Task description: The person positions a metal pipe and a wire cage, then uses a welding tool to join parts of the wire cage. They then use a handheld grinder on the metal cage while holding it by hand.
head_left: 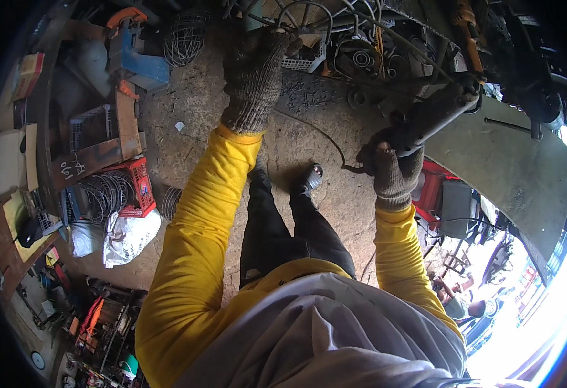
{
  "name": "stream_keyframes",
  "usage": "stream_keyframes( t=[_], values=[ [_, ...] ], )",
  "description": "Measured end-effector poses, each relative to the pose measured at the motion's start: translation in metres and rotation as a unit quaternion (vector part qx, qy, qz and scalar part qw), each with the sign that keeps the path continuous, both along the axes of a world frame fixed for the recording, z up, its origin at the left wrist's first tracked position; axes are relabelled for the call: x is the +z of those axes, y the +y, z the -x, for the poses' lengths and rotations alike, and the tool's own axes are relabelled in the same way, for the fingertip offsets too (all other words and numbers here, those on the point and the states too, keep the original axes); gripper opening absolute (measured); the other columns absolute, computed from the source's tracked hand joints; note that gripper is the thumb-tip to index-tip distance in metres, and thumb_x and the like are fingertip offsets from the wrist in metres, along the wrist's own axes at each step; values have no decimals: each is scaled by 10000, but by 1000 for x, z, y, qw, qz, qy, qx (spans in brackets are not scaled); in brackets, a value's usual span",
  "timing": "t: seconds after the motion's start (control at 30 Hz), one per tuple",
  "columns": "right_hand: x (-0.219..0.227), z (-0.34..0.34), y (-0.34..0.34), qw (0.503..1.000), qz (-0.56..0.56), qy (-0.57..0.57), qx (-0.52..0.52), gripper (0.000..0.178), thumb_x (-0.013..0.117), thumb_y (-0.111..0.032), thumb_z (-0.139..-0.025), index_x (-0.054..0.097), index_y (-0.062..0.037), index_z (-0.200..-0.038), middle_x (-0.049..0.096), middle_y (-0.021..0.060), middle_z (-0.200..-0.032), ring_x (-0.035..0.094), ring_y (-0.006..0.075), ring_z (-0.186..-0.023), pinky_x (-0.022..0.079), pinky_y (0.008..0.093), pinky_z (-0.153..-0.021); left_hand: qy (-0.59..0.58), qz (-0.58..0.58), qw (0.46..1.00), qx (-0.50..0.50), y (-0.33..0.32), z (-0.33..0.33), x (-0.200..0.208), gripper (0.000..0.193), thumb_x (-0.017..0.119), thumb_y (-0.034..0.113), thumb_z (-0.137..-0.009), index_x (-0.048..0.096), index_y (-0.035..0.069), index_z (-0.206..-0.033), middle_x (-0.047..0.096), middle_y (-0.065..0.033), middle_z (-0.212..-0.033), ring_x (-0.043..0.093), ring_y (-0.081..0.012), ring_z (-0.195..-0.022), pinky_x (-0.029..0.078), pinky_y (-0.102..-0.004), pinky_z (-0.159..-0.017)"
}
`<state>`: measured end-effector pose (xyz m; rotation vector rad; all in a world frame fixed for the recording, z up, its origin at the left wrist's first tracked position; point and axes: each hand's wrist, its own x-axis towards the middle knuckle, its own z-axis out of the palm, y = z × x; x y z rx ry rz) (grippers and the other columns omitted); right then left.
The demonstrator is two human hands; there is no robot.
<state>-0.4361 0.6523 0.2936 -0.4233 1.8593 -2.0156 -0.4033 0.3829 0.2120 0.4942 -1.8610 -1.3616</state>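
My left hand, in a grey knitted glove, reaches to the far edge beside several bent metal rods. Its fingers look curled, but shadow hides what they hold, if anything. On the right, my gloved right hand is wrapped round the dark rear end of a power tool that looks like an angle grinder. The tool's worn grey body slants up and to the right, away from me. A dark cord runs from its rear end across the floor toward my left hand.
A light plastic crate and metal parts lie beyond my hands. A large flat metal sheet spreads at the right, above a red crate. Blue metalwork, a red crate and a white sack line the left.
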Motion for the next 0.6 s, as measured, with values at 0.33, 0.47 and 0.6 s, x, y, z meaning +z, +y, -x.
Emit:
stream_keyframes(
  t=[0.33, 0.47, 0.6],
  values=[
    [-3, 4, -3, 999, -22, 7, 34, 625, 656, -166, -915, 375, 67, -1422, 634, 113, -857, 612, 164, -560, 496, 273, -501, 73, -245, 966, -25, 15, 1, 38, 209, 684, 192, -953, 699, 12, -1058, 761, -81, -919, 735, -136, -851, 563, -242, -744],
    [-2, 5, -7, 999, -23, 6, 38, 619, 655, -160, -913, 383, 68, -1421, 643, 116, -851, 632, 172, -587, 511, 273, -530, 122, -240, 962, -43, 12, 2, 28, 228, 705, 181, -938, 691, -8, -1063, 752, -105, -959, 737, -167, -873, 580, -266, -776],
    [-1, 6, -12, 999, -29, 27, 36, 610, 646, -149, -908, 391, 71, -1417, 654, 121, -852, 651, 182, -618, 517, 271, -548, 147, -297, 942, -52, 15, 3, 33, 244, 732, 158, -913, 683, -21, -1072, 739, -129, -987, 736, -199, -888, 596, -305, -826]
  ],
)
